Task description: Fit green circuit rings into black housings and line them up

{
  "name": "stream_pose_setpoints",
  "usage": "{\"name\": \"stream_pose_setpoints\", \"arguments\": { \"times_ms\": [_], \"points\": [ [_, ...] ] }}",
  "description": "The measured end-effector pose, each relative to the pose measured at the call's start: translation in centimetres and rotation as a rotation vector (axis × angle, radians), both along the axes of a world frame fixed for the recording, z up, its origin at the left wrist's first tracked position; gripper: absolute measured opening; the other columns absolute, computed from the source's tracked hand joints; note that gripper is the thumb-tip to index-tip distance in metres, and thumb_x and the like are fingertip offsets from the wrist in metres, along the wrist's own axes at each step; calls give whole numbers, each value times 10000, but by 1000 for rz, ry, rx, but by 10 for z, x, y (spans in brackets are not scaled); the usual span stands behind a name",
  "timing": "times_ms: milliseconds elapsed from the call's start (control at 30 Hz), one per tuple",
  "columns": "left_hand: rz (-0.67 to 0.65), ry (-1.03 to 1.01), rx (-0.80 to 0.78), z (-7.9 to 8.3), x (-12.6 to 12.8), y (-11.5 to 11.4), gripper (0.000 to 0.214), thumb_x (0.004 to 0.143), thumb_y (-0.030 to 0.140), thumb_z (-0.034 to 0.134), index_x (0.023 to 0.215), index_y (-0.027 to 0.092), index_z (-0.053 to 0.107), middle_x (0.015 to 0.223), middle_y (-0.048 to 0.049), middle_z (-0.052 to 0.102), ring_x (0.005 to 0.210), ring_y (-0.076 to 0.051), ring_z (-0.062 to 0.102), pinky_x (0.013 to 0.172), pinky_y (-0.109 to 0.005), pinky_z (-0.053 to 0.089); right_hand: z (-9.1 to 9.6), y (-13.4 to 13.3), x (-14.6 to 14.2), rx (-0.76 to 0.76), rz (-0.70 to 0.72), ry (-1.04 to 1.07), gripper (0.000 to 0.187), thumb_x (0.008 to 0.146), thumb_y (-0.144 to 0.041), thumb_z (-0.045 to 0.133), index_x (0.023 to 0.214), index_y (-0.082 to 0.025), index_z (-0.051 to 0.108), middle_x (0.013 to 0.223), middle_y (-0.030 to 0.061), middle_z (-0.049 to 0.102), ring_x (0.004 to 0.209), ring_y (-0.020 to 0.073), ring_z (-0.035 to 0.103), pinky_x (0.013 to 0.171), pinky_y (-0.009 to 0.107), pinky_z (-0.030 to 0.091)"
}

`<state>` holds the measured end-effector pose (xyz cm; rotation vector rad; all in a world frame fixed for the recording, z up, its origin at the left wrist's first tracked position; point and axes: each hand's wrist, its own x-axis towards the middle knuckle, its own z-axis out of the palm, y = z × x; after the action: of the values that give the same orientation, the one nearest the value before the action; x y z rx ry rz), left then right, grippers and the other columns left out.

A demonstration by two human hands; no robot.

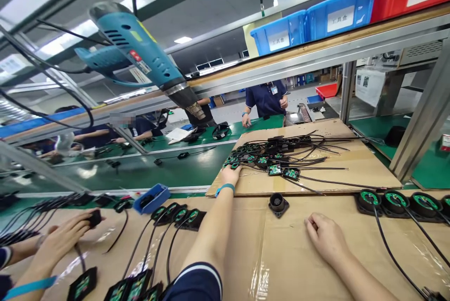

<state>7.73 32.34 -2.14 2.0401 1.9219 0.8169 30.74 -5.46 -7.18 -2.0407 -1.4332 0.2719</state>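
Observation:
My left hand [231, 175], with a teal wrist band [225, 189], reaches to the near left edge of a pile of black cabled parts. Its fingers close around a round black part with a green circuit board [235, 165]; the fingertips are partly hidden. My right hand [326, 237] rests half curled on the brown cardboard work surface [277, 254], with nothing visible in it. Between my hands, farther back, a single black fan-like housing [278, 204] stands by itself. Small square circuit boards [274, 169] with black cables lie along the pile's front.
Black housings with green rings [396, 199] line the right; similar ones [181, 216] stand left, by a blue bin [152, 198]. A co-worker's hands [66, 235] hold a black part at far left. A teal heat gun [137, 48] hangs overhead below a shelf with bins [337, 12].

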Motion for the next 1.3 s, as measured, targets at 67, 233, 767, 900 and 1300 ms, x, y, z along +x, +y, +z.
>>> {"name": "stream_pose_setpoints", "arguments": {
  "times_ms": [67,233,767,900,1300],
  "points": [
    [46,-36,63,4,0,-11,372,789,464,690,941,128,641,951,-177,693,930,-306,657,812,-357,481,2,0,-1,-9,-3,-14,320,997,-376,394,780,-201,552,819,20,630,756,176,597,693,297,362],
    [79,-153,263,30,-3,-62,393,819,456,661,1046,142,596,822,-72,651,807,-235,627,780,-326,469,3,0,0,7,11,-3,269,994,-332,415,823,-209,581,846,13,640,777,184,615,702,304,406],
    [-898,-442,609,11,60,-347,398,826,307,723,1181,194,583,962,-72,711,824,-216,667,742,-359,544,60,-57,-24,620,400,-169,550,959,-315,606,1457,-169,426,1369,133,552,1292,273,506,1090,455,423],
    [-909,-484,572,-3,66,-347,392,864,379,694,1179,178,576,965,-81,709,838,-218,678,758,-359,562,45,-56,-9,539,415,-146,462,959,-364,615,1375,-199,498,1260,91,628,1132,218,612,968,345,516],
    [-477,-396,297,-39,49,-266,793,742,501,818,1351,176,427,1282,-166,517,1235,-320,511,1070,-524,417,64,-63,-23,-230,354,-26,298,882,-343,615,1144,-211,665,1004,86,701,894,238,674,787,306,503]
  ]
}}
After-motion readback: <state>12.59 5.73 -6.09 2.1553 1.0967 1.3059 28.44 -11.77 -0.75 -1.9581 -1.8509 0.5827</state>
